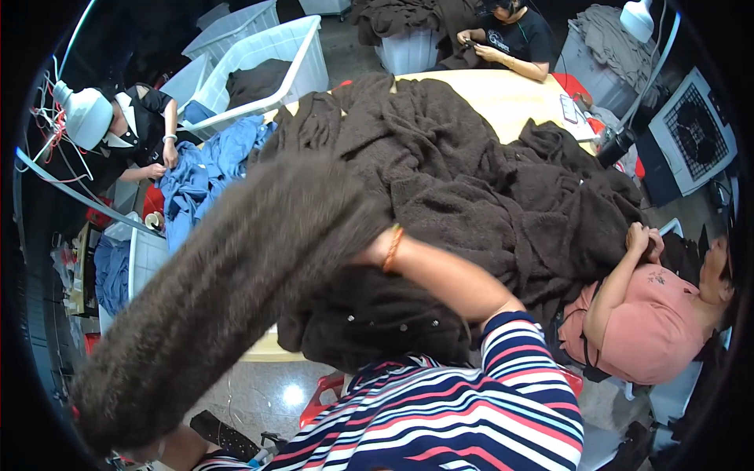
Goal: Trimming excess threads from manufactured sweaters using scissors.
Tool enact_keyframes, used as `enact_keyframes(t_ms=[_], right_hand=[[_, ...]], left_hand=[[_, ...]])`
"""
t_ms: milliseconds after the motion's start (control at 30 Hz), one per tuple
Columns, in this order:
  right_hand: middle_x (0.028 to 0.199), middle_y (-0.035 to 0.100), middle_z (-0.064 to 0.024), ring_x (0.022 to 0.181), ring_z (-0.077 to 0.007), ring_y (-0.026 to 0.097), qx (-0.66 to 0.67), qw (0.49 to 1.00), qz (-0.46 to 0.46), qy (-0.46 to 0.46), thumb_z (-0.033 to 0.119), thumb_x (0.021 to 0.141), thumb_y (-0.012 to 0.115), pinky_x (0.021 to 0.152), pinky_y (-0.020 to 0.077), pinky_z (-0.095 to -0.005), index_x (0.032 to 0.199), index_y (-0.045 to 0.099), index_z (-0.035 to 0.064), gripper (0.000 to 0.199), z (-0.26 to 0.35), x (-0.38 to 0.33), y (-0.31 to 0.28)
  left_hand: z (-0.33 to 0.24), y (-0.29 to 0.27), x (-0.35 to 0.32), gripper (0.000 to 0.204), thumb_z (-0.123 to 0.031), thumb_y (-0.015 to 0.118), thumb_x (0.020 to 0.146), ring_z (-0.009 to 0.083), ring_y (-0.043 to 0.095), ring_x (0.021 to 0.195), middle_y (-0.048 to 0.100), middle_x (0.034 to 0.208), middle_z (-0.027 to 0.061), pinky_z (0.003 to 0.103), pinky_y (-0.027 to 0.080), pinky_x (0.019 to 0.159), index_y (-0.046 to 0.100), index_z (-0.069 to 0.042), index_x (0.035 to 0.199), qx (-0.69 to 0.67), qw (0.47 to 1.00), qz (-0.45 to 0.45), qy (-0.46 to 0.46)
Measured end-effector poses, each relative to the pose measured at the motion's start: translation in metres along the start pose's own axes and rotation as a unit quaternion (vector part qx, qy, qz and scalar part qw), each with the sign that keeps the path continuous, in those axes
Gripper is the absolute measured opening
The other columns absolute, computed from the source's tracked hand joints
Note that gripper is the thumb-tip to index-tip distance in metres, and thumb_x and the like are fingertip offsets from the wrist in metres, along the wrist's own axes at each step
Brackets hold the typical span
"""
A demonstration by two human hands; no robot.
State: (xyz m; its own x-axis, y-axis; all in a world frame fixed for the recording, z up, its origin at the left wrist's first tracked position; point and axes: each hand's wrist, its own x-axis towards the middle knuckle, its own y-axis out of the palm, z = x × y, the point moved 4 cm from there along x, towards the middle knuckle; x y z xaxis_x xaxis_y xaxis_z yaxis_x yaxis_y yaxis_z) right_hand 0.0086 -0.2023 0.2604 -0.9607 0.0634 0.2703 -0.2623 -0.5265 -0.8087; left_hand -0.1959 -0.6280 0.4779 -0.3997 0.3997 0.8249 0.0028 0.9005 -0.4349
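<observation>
A long, dark brown fuzzy knit garment (212,290) stretches across the left of the view, raised above the table and smeared by motion. My right hand (371,250) grips its upper end; the fingers are mostly covered by the cloth, and an orange band circles the wrist. At the lower left, my left hand (149,450) has the other end, its fingers largely hidden under the fabric. Beneath my right forearm lies a folded dark garment with buttons (393,323). A big heap of similar brown garments (448,165) spreads just beyond.
Across the yellow table (503,98), a person in black (518,39) handles dark cloth. On the left another person (141,129) works on blue garments (196,177) by a lamp (82,116). A person in pink (652,322) holds brown cloth at right. Plastic bins (302,71) stand behind.
</observation>
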Motion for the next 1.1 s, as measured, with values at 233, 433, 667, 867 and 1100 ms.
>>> enact_keyframes(t_ms=[233,433,667,867,1100], right_hand=[[0.149,0.039,-0.0112,0.138,-0.024,0.035,0.153,0.956,-0.174,0.179,0.024,0.099,0.049,0.116,0.0257,-0.036,0.146,0.034,0.0047,0.053,-0.056,-0.132,-0.105],[0.099,0.069,-0.0162,0.094,-0.0362,0.065,-0.258,0.955,-0.04,0.141,0.02,0.084,0.06,0.085,0.0521,-0.0413,0.091,0.07,0.0017,0.022,0.046,-0.24,-0.091],[0.083,0.066,-0.0229,0.081,-0.0388,0.066,-0.026,0.816,0.015,0.577,0.018,0.086,0.06,0.072,0.0512,-0.0495,0.097,0.053,0.0022,0.02,0.096,-0.351,0.013],[0.077,0.066,-0.0235,0.075,-0.0369,0.068,-0.116,0.749,-0.135,0.638,0.008,0.079,0.053,0.065,0.0539,-0.0443,0.084,0.053,-0.0029,0.012,0.134,-0.354,0.061],[0.078,0.066,-0.0253,0.079,-0.0353,0.068,-0.127,0.457,-0.232,0.85,0.013,0.078,0.063,0.062,0.0529,-0.044,0.091,0.059,-0.0049,0.023,0.246,-0.402,0.126]], left_hand=[[-0.007,0.083,-0.007,0.061,-0.013,0.063,0.08,0.0349,0.052,0.122,0.052,0.135,0.0194,0.048,0.038,0.107,0.046,0.003,0.137,-0.253,0.949,0.108,-0.155],[-0.012,0.189,-0.089,0.075,0.003,0.063,0.073,0.031,0.049,0.127,0.048,0.139,0.0175,0.043,0.037,0.109,0.038,0.001,0.144,-0.408,0.796,0.321,-0.311],[-0.102,0.323,-0.202,0.103,-0.025,0.085,0.068,0.0463,0.027,0.138,0.027,0.15,0.0262,0.049,0.026,0.113,0.024,-0.004,0.149,-0.031,0.842,0.534,-0.066],[-0.212,0.389,-0.241,0.127,-0.044,0.09,0.052,0.0461,0.009,0.144,0.012,0.158,0.0211,0.064,0.012,0.112,0.02,-0.011,0.152,-0.088,0.738,0.626,0.237],[-0.162,0.444,-0.287,0.124,-0.028,0.089,0.055,0.0437,0.01,0.145,0.013,0.156,0.0207,0.066,0.025,0.108,0.015,-0.017,0.154,-0.031,0.744,0.591,0.308]])
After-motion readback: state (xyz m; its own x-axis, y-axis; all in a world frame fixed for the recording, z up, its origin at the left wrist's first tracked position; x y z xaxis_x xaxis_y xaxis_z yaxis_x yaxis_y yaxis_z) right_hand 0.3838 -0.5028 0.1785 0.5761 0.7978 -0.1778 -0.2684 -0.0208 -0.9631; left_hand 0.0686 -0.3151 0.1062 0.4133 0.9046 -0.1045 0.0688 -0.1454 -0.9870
